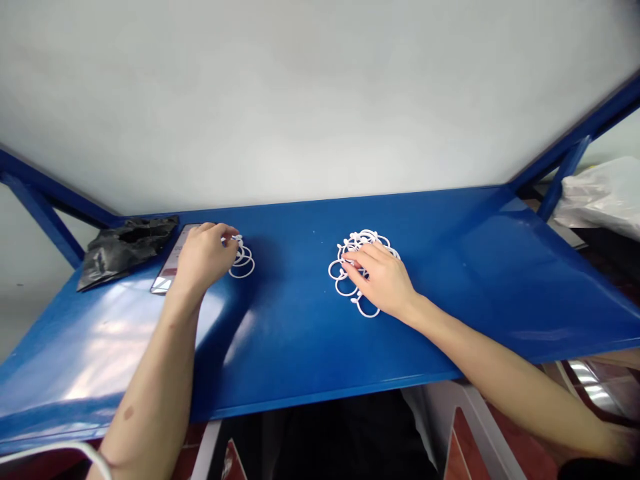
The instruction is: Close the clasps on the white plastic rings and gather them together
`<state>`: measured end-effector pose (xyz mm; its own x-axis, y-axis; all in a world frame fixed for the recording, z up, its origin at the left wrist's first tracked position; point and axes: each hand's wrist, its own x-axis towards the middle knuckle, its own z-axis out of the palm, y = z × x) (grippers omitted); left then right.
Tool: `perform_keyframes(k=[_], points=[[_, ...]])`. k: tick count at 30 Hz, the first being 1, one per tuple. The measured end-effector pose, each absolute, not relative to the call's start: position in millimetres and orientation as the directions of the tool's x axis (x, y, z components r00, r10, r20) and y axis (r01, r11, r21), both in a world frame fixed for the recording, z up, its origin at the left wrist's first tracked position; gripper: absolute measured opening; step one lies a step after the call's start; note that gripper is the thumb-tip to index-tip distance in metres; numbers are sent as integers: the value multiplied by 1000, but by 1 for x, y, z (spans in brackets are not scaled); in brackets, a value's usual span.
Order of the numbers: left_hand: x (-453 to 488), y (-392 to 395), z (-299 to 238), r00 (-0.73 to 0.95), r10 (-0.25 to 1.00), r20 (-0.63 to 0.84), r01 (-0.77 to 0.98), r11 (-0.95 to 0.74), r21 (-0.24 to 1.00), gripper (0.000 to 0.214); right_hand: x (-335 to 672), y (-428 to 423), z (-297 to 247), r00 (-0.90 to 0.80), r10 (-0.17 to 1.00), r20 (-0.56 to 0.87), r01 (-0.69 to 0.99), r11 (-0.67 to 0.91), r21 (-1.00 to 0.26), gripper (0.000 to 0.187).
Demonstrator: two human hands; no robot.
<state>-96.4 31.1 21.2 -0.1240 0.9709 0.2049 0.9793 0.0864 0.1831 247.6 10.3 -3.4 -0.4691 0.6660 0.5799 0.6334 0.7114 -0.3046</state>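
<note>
My left hand [206,257] is at the left, above a small group of white rings [242,261] with little knobs. Its thumb and forefinger are bent with a gap between them, and I see nothing held there; the other fingers are partly hidden. Toward the middle, my right hand [384,279] rests over a larger heap of the same white rings [346,285]. Thumb and forefinger come close together at the heap's left side, pinching what looks like one white ring. The palm hides part of this heap.
A phone [163,283] lies under and beside my left forearm. Left of it is a crumpled black plastic bag [125,250]. The blue tabletop [295,333] meets a pale back panel, with blue frame bars at both sides. A translucent bag [605,193] is at far right.
</note>
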Motion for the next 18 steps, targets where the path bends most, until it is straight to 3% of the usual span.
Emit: perform_keyframes(k=[6, 10, 18], points=[[-106, 26, 25, -14, 988, 152, 994, -3, 113, 19, 248, 7, -3, -486, 655, 579, 591, 734, -334, 18], [-106, 24, 27, -49, 996, 70, 994, 42, 104, 19, 248, 5, -4, -486, 647, 587, 566, 745, -353, 18], [-91, 14, 31, -73, 996, 43, 995, 70, 67, 22, 245, 3, -1, -509, 641, 575, 546, 757, -360, 19]])
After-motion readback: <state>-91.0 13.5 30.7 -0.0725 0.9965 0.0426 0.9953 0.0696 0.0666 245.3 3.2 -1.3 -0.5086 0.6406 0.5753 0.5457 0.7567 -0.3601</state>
